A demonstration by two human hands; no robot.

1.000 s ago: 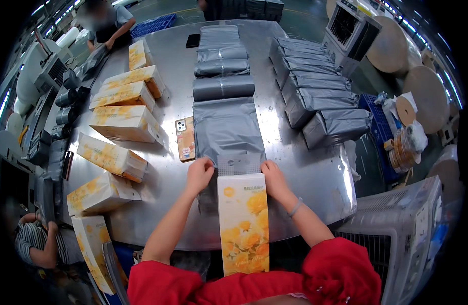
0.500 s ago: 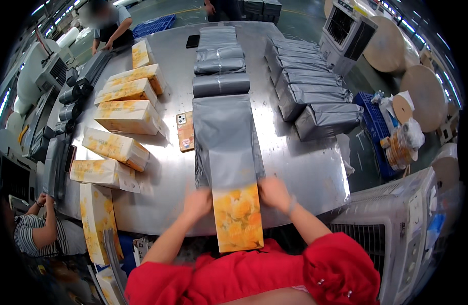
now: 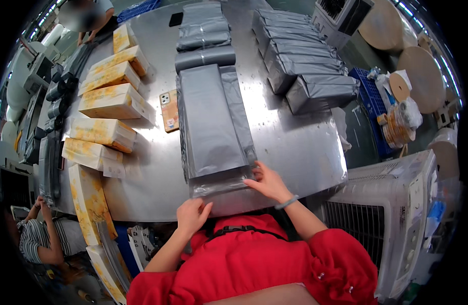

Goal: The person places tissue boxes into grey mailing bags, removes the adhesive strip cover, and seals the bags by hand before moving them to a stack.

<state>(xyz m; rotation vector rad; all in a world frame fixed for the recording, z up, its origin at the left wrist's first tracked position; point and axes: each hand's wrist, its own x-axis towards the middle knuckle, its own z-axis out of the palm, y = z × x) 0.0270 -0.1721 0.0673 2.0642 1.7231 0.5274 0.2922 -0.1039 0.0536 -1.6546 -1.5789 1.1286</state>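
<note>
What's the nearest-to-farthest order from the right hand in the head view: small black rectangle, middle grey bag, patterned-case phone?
From the right hand:
1. Middle grey bag: right by the fingers, ahead and to their left.
2. Patterned-case phone: left of the bag.
3. Small black rectangle: near the table's far edge.

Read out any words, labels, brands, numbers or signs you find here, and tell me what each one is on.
There is no text I can quote here.
White packages with yellow flowers: faint marks, too small and blurred to read.
Pale air cooler on the right: small dark marks on its casing, too blurred to read.
Grey bag before the person: no print visible.
</note>
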